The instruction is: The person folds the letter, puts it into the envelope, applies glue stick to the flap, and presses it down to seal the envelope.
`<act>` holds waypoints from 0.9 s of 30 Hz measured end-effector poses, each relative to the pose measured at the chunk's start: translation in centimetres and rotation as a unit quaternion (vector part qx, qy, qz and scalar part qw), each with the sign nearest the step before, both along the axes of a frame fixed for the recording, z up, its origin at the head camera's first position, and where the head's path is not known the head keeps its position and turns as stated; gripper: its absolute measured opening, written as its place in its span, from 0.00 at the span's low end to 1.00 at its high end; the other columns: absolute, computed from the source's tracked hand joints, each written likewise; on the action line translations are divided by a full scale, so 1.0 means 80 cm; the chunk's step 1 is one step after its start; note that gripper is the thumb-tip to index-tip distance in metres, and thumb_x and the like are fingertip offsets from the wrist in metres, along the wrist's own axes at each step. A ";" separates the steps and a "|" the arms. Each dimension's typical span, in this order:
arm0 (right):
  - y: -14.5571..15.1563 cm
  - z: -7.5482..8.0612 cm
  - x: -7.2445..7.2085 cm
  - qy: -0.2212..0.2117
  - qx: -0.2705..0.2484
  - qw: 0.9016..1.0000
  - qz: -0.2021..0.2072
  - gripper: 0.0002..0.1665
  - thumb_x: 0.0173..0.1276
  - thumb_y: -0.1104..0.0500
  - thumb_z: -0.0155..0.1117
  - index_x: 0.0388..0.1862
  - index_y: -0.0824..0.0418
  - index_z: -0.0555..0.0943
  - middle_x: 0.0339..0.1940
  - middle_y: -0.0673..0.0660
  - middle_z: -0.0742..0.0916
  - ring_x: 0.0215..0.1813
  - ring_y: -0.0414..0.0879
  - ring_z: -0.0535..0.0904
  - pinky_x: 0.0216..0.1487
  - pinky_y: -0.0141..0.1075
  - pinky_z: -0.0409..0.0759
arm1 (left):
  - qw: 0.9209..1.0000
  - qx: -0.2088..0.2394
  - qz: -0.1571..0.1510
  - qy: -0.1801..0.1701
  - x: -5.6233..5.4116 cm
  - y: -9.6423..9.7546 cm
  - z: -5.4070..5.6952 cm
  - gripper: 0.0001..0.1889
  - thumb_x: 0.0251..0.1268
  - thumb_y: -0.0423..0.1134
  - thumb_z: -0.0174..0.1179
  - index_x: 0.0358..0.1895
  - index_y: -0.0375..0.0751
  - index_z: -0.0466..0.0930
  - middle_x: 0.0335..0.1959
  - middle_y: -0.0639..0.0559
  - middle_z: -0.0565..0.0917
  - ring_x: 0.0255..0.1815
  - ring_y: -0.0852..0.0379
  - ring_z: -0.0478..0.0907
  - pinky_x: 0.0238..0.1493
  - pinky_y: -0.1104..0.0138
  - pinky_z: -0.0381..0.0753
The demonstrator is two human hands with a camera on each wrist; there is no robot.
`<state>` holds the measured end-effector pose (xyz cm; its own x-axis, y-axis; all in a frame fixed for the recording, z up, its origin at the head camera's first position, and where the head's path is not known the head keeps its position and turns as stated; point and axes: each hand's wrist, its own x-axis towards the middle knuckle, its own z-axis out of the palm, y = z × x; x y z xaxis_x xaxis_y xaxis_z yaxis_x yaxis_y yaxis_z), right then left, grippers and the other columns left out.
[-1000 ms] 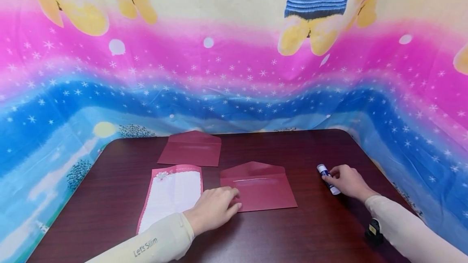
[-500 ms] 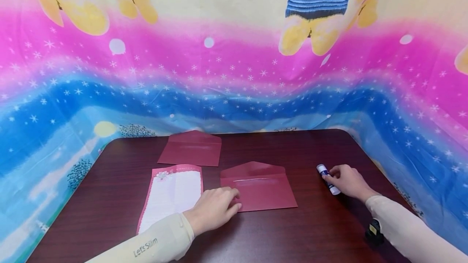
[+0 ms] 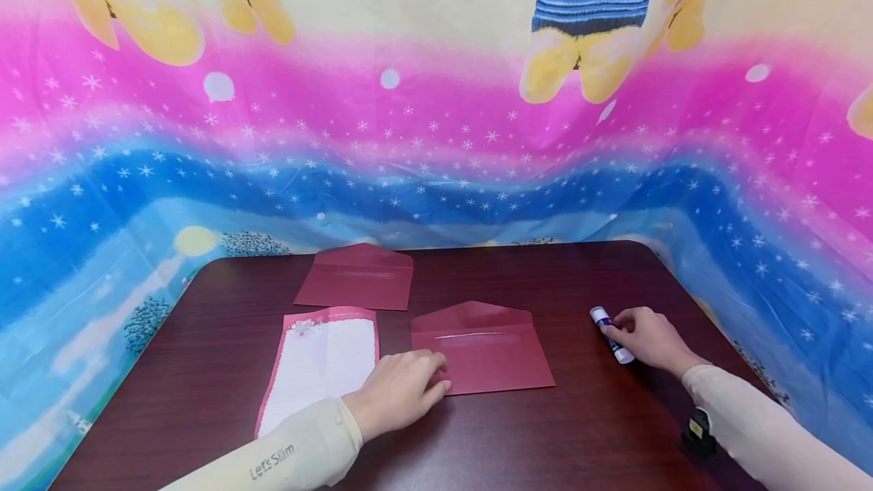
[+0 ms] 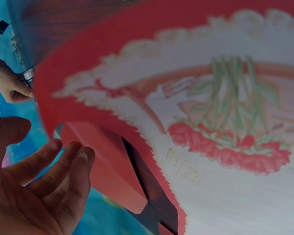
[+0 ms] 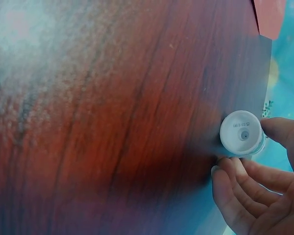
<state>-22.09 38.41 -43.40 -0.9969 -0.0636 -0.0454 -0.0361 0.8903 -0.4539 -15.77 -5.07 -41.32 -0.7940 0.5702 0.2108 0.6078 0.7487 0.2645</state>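
In the head view my right hand (image 3: 648,338) holds a white and dark-blue glue stick (image 3: 621,354) between thumb and fingers, low at the right of the table. Its round white end (image 5: 239,132) faces the right wrist camera. My left hand (image 3: 398,391) hovers loosely curled at the lower left corner of a dark red envelope (image 3: 494,358), flap up; whether the fingertips touch it I cannot tell. Left of that lies a sheet of letter paper (image 3: 320,362) with a red border, partly behind my left forearm. The left wrist view shows its printed roses (image 4: 230,152) close up.
A second red envelope (image 3: 361,286), flap raised, lies at the back left of the dark wooden table (image 3: 505,438). A patterned cloth (image 3: 436,127) hangs around the back and sides of the table. A small black device (image 3: 699,434) sits at my right wrist.
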 end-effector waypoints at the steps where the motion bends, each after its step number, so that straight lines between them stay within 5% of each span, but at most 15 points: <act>1: 0.000 0.000 0.000 0.000 -0.001 1.000 0.000 0.26 0.70 0.50 0.67 0.52 0.73 0.83 0.38 0.62 0.88 0.31 0.43 0.79 0.30 0.35 0.79 | 1.000 0.000 0.000 0.000 0.000 0.000 0.000 0.08 0.66 0.46 0.64 0.40 0.47 0.84 0.26 0.60 0.80 0.25 0.66 0.74 0.25 0.68 0.73; 11: -0.002 0.013 0.000 0.036 0.020 0.999 -0.016 0.26 0.71 0.48 0.65 0.50 0.71 0.84 0.39 0.63 0.89 0.34 0.46 0.81 0.34 0.41 0.81 | 1.000 0.002 0.006 0.009 -0.007 0.000 0.006 0.09 0.67 0.46 0.64 0.42 0.46 0.84 0.26 0.59 0.80 0.25 0.64 0.73 0.25 0.67 0.74; 19: -0.039 0.035 0.007 0.076 0.023 0.997 -0.007 0.28 0.71 0.45 0.65 0.57 0.66 0.82 0.46 0.65 0.89 0.40 0.50 0.84 0.40 0.49 0.85 | 0.999 0.013 0.031 -0.004 -0.032 0.005 0.016 0.15 0.67 0.47 0.65 0.50 0.43 0.84 0.37 0.51 0.88 0.34 0.57 0.83 0.34 0.62 0.83; 27: -0.100 0.024 0.015 0.108 0.015 0.993 0.045 0.31 0.66 0.45 0.71 0.62 0.61 0.80 0.55 0.64 0.86 0.53 0.59 0.83 0.53 0.57 0.82 | 0.998 -0.010 0.069 -0.004 -0.057 0.010 0.011 0.27 0.65 0.53 0.67 0.61 0.41 0.78 0.49 0.46 0.86 0.49 0.49 0.82 0.46 0.56 0.86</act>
